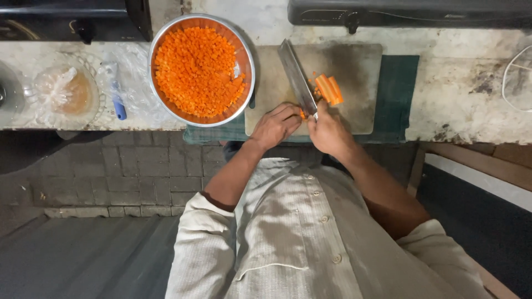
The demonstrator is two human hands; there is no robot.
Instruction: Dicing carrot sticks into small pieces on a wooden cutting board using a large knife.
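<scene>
right hand (328,132) clasps cleaver (297,77); left hand (276,125) pinches carrot piece (302,114) at the blade, steadying it on cutting board (354,72); carrot sticks (328,88) beside; bowl of diced carrot (200,69) on tabletop (460,88).

You have the worn wooden cutting board (354,83) lying on a dark green folded cloth (402,88). On the board, orange carrot sticks (329,89) sit right of the broad steel knife blade (296,77). Left of the board stands the round metal bowl (246,52) with diced orange carrot (197,69) in it.
</scene>
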